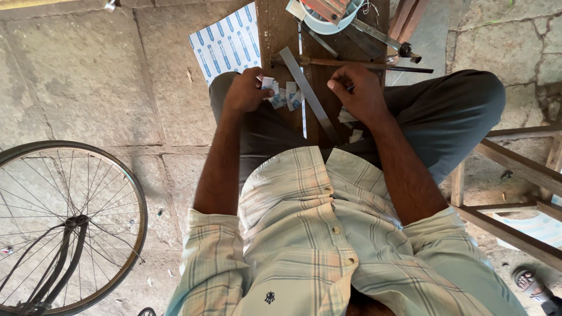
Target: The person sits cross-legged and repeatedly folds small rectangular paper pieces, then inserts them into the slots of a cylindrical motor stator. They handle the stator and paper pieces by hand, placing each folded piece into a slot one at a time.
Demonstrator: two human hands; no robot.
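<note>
I sit cross-legged over a brown wooden board (275,41). My left hand (244,90) pinches small white-and-blue printed paper labels (284,96) at the board's near end. My right hand (358,90) is closed just right of a flat metal ruler (307,93) that lies diagonally on the board; whether it holds a thin tool I cannot tell. More small paper pieces (351,126) lie by my right wrist.
A printed sheet of blue-and-white labels (225,41) lies on the concrete floor at the board's left. A white bowl (328,20), metal rods and a screwdriver-like tool (363,63) rest at the board's far end. A bicycle wheel (64,228) stands lower left; a wooden frame (515,169) at right.
</note>
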